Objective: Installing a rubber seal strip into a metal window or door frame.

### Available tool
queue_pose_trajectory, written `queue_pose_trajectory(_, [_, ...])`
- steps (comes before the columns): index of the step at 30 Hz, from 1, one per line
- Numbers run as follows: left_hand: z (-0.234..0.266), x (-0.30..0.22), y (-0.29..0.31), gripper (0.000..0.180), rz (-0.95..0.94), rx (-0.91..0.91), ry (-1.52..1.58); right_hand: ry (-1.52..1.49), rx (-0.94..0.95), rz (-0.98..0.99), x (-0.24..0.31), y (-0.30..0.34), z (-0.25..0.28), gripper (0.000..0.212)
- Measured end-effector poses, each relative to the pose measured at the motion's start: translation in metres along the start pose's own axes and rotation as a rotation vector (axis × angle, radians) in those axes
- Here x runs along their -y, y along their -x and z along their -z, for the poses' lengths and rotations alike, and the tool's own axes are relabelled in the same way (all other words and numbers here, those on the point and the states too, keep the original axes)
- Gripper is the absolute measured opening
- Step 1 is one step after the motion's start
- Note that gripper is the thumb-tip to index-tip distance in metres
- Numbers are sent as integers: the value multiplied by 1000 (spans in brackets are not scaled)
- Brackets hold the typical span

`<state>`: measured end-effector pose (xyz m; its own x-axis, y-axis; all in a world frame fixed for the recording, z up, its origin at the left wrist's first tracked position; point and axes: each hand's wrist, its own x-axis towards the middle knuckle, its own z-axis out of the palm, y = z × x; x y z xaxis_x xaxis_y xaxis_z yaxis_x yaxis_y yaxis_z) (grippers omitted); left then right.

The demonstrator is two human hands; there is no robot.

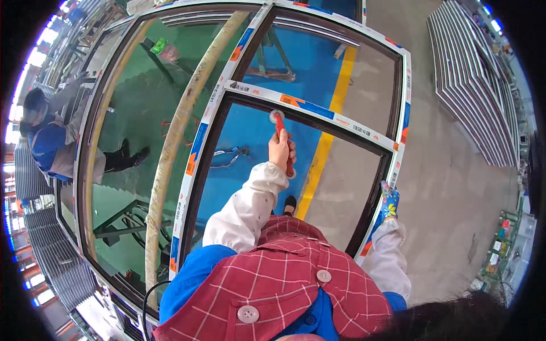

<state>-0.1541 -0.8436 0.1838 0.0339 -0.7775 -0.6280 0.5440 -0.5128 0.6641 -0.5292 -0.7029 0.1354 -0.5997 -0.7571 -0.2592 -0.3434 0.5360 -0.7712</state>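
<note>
A large window frame (318, 108), wrapped in white film with blue and orange marks, lies flat in front of me. My left hand (281, 150) grips a red-handled roller tool (280, 126). Its small white wheel (277, 116) presses against the dark inner edge of the frame's cross bar. My right hand (389, 202), in a blue flowered glove, rests on the frame's right side rail (398, 165). Both arms are in white sleeves.
Another person (48, 142) in blue and grey stands at the frame's left side. A curved yellowish bar (176, 131) shows through the glass. Stacked metal profiles (472, 85) lie on the grey floor at upper right. A yellow floor line (330, 131) runs below the frame.
</note>
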Motion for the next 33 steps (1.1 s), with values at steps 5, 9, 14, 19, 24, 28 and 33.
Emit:
queue_pose_trajectory(5, [7,1,-5,27,-39,-4,2,-14,9,55,6,4,3,32])
queue_pose_trajectory(9, [8,1,-18,28,26,2,-51,39,9,-26,8,6,5,30])
queue_pose_trajectory(14, [36,-53,-47,32,-179,-188,54,-50,-18,-71,8,7,3,24])
queue_pose_trajectory(19, [69,-61,-67,34,-182,-168,39,-9,-16,-101,7,7,7,24])
queue_pose_trajectory(24, [35,-12,-47,38,-220,-56,-16,-50,-11,-66,-3,4,8,27])
queue_pose_trajectory(28, [-33,39,0,31,-17,160,-494,-194,12,-104,-14,-2,7,31])
queue_pose_trajectory(33, [-90,101,7,30,63,461,-632,-274,15,-171,-23,0,6,26])
